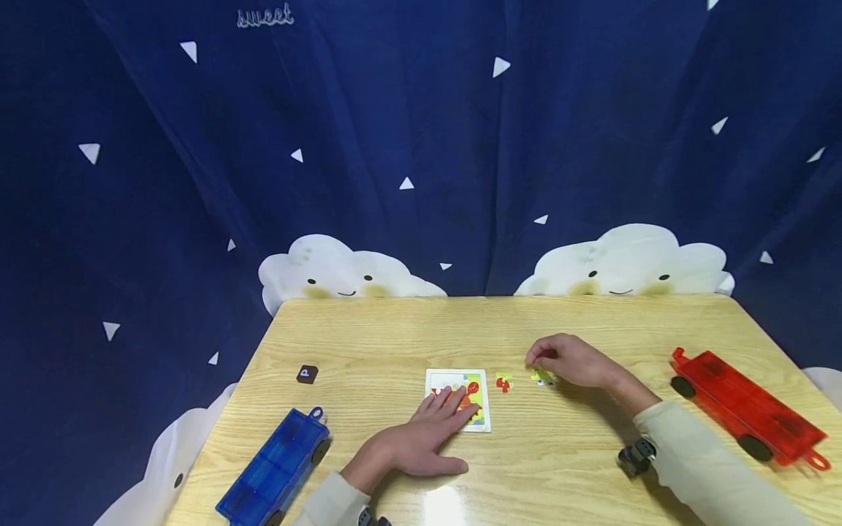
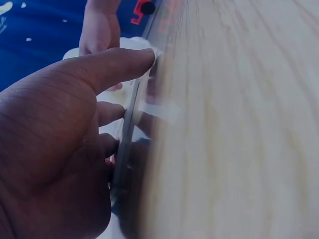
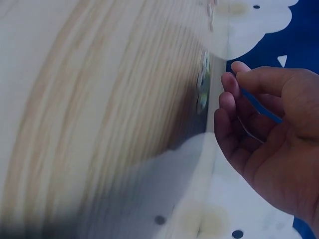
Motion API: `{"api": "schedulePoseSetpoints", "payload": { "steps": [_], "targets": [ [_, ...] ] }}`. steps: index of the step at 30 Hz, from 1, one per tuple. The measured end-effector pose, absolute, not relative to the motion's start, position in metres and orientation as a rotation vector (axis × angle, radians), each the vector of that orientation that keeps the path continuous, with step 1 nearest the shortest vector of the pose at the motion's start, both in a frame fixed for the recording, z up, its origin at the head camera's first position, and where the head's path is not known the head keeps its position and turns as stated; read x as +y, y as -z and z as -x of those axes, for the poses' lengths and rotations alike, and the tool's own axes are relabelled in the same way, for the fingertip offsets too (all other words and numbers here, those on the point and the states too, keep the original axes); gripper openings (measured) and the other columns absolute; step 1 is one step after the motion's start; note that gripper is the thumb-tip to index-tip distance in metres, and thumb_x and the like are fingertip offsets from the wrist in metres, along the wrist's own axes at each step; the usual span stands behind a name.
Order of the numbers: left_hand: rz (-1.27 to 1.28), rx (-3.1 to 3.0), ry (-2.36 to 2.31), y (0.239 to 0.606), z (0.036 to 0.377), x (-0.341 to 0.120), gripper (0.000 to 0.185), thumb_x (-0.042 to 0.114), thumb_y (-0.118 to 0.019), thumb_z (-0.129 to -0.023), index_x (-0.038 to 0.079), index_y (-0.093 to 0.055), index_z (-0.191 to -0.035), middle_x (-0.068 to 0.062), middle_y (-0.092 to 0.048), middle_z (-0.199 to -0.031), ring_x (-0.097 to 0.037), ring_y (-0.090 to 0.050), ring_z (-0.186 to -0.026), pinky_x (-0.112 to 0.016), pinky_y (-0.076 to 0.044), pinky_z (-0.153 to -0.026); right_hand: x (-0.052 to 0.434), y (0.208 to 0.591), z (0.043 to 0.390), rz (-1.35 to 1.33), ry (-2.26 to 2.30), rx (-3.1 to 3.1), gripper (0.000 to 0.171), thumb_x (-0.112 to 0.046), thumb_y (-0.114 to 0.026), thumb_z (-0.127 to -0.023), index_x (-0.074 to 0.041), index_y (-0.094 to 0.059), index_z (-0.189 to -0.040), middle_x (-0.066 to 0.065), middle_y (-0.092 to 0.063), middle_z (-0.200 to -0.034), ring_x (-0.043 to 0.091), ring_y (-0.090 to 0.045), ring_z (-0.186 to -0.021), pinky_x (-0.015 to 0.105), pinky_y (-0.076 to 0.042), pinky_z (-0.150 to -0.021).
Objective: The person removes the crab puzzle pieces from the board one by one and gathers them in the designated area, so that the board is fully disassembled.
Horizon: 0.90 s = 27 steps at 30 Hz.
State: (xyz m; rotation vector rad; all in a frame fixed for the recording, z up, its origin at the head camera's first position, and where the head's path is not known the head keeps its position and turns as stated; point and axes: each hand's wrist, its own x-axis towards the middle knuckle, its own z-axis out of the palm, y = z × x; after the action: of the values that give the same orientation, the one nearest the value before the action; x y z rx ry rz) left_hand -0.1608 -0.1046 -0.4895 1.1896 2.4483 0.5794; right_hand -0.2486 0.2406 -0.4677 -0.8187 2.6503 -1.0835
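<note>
My left hand (image 1: 427, 438) rests with fingers spread on a small white-framed puzzle (image 1: 485, 398) in the head view; the fingers cover part of its red, yellow and green picture. In the left wrist view, the thumb (image 2: 122, 67) stretches out low beside the table. My right hand (image 1: 575, 359) hovers over a green and yellow puzzle piece (image 1: 542, 378). Its fingers curl loosely, with nothing visible between thumb and fingertips (image 3: 229, 84) in the right wrist view. Between the puzzle and that hand lies a red and yellow puzzle piece (image 1: 503, 382).
A blue toy wagon (image 1: 272, 464) stands at the left of the wooden table (image 1: 368, 336). At the right is a red toy wagon (image 1: 750, 405). A small black block (image 1: 307, 374) marked P lies at the left. Behind the table hangs a dark blue curtain (image 1: 368, 109).
</note>
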Motion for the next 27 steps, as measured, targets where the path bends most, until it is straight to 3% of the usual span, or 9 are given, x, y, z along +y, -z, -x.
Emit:
{"api": "schedulePoseSetpoints", "payload": {
  "steps": [10,15,21,27],
  "targets": [
    [-1.240,2.539,-0.476,0.479,0.143,-0.100,0.079,0.055,-0.052,-0.104,0.015,-0.024,-0.165,-0.018,-0.009,-0.170,-0.036,-0.003,-0.156,-0.055,-0.013,-0.122,0.196,0.464,0.237,0.953,1.140,2.618,0.017,0.004,-0.060,-0.100,-0.006,-0.074,-0.099,0.003,-0.072,-0.093,0.013,-0.060,-0.083,0.028,-0.051,-0.074],
    [-1.239,2.547,-0.435,0.476,0.134,-0.100,0.080,0.058,-0.050,-0.104,0.014,-0.023,-0.166,-0.018,-0.008,-0.170,-0.036,-0.004,-0.156,-0.055,-0.017,-0.122,0.168,0.467,0.234,0.991,1.189,2.539,0.016,0.003,-0.058,-0.101,-0.003,-0.073,-0.103,0.007,-0.070,-0.088,0.014,-0.060,-0.073,0.028,-0.051,-0.066],
    [-1.204,2.566,-0.431,0.476,0.132,-0.099,0.082,0.059,-0.049,-0.103,0.013,-0.022,-0.166,-0.019,-0.007,-0.170,-0.037,-0.003,-0.155,-0.055,-0.014,-0.122,0.144,0.469,0.235,1.052,1.136,2.539,0.016,0.001,-0.060,-0.100,-0.004,-0.074,-0.105,0.004,-0.072,-0.100,0.010,-0.060,-0.087,0.030,-0.051,-0.080],
    [-1.182,2.558,-0.445,0.478,0.132,-0.100,0.083,0.059,-0.048,-0.104,0.010,-0.022,-0.165,-0.020,-0.006,-0.170,-0.037,0.000,-0.156,-0.053,-0.009,-0.123,0.133,0.470,0.238,1.056,1.094,2.534,0.015,0.001,-0.062,-0.100,-0.006,-0.076,-0.100,0.000,-0.072,-0.093,0.009,-0.060,-0.085,0.030,-0.051,-0.079]
  ]
}}
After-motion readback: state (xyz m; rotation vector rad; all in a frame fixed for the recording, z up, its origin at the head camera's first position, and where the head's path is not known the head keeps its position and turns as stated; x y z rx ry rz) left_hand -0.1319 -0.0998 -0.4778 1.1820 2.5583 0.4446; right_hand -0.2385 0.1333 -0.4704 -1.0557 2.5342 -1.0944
